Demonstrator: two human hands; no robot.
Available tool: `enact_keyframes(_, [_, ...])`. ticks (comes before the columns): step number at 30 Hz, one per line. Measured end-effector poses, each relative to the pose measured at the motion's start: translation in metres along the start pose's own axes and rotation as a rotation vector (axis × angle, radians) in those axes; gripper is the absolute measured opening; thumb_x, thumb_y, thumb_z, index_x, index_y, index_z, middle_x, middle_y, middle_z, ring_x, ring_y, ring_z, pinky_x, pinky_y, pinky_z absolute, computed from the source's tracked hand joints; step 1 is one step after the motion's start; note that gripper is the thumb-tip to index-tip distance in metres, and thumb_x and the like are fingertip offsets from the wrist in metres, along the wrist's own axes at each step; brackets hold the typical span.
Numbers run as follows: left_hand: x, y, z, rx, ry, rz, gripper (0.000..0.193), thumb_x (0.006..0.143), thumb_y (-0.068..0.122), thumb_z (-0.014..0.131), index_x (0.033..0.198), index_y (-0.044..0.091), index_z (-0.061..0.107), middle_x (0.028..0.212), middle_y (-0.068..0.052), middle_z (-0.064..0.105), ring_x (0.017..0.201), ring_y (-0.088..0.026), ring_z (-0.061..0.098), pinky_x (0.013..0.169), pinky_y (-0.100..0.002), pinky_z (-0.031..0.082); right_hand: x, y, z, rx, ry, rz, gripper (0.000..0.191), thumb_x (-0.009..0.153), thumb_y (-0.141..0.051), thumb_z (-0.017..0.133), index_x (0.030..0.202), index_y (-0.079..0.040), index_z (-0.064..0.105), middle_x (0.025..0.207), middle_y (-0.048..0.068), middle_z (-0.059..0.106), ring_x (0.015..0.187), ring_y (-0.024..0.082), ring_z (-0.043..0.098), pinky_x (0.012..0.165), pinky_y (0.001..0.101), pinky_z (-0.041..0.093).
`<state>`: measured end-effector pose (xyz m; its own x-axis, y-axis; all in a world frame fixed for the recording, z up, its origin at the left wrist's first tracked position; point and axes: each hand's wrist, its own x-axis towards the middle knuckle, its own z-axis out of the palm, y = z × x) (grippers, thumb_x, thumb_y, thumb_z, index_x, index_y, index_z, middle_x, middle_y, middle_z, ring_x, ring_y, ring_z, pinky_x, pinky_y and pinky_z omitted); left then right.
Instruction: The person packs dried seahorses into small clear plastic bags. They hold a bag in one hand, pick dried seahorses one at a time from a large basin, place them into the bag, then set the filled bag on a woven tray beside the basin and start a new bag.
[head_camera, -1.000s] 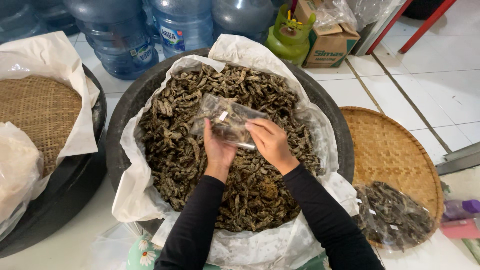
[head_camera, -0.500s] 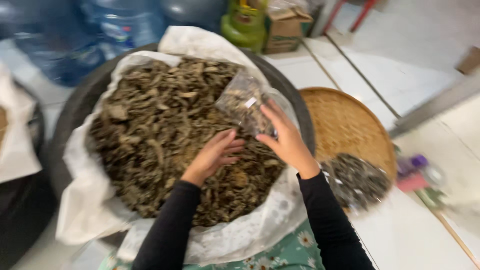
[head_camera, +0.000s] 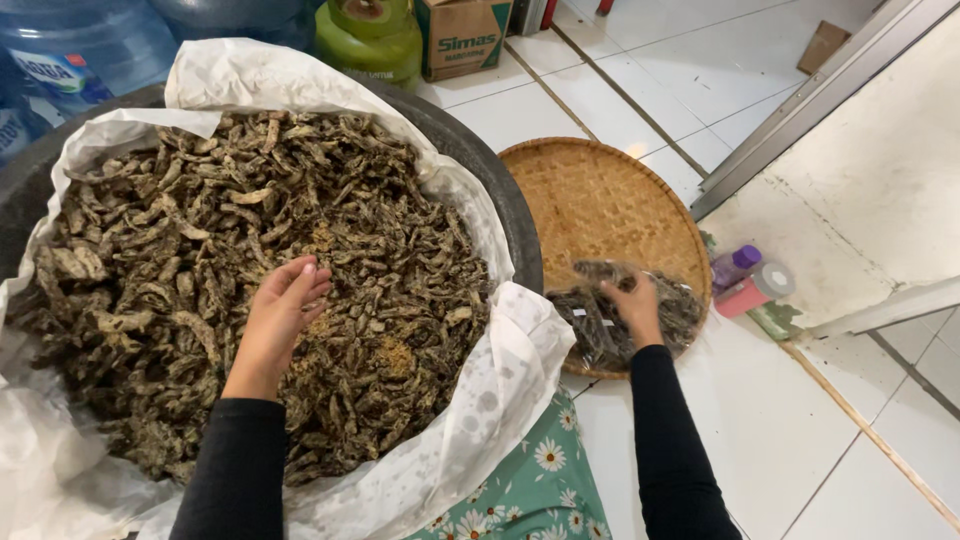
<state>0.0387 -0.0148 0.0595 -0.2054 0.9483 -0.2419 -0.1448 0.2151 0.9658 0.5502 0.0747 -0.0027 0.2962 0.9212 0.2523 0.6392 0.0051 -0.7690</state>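
Note:
A big dark basin (head_camera: 505, 195) lined with white paper (head_camera: 505, 375) is heaped with dried brownish-green pieces (head_camera: 230, 220). My left hand (head_camera: 285, 310) rests over the heap with its fingers loosely apart and nothing in it. My right hand (head_camera: 632, 305) reaches out to the round woven tray (head_camera: 600, 190) on the floor at the right. It grips a clear plastic bag (head_camera: 600, 272) filled with the dried pieces, set down on a small pile of similar filled bags (head_camera: 590, 330) at the tray's near edge.
Behind the basin stand a green gas cylinder (head_camera: 368, 35), a cardboard box (head_camera: 462, 35) and blue water jugs (head_camera: 80, 50). A purple-capped bottle (head_camera: 735, 265) and a pink roll (head_camera: 760, 288) lie beside the tray. A metal door track (head_camera: 820, 95) crosses the white tiles.
My right hand has carried the filled bag from above the basin to the woven tray. My left hand has let go of it and stayed over the heap. The view has swung right.

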Motion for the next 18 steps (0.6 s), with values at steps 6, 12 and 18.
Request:
enact_keyframes(6, [-0.06,0.032,0.001,0.125,0.014,0.301,0.047,0.101,0.025,0.056,0.143,0.004,0.053,0.137,-0.011,0.066,0.129,-0.021,0.061,0.107,-0.038,0.048,-0.016,0.001,0.015,0.007,-0.027,0.146,0.067,0.076,-0.025,0.088,0.132,0.003,0.064,0.113,0.018,0.075,0.099,0.025,0.071,0.087,0.0371,0.055])
enact_keyframes(12, [-0.191,0.017,-0.073,0.4,0.647,0.573,0.05,0.095,0.017,0.063,0.143,0.003,0.054,0.14,-0.013,0.061,0.13,-0.024,0.06,0.109,-0.04,0.05,-0.017,0.034,0.004,-0.335,-0.083,0.024,0.068,0.082,-0.028,0.084,0.139,-0.001,0.06,0.124,0.027,0.068,0.116,0.04,0.065,0.099,0.0456,0.051])
enact_keyframes(18, [-0.166,-0.07,-0.142,0.633,1.021,0.309,0.073,0.082,0.026,0.075,0.147,0.008,0.046,0.146,-0.015,0.049,0.134,-0.03,0.051,0.108,-0.047,0.047,-0.04,0.043,-0.025,-0.119,0.179,-0.021,0.042,0.094,-0.018,0.077,0.131,0.0,0.065,0.12,0.019,0.071,0.105,0.028,0.069,0.093,0.0385,0.054])
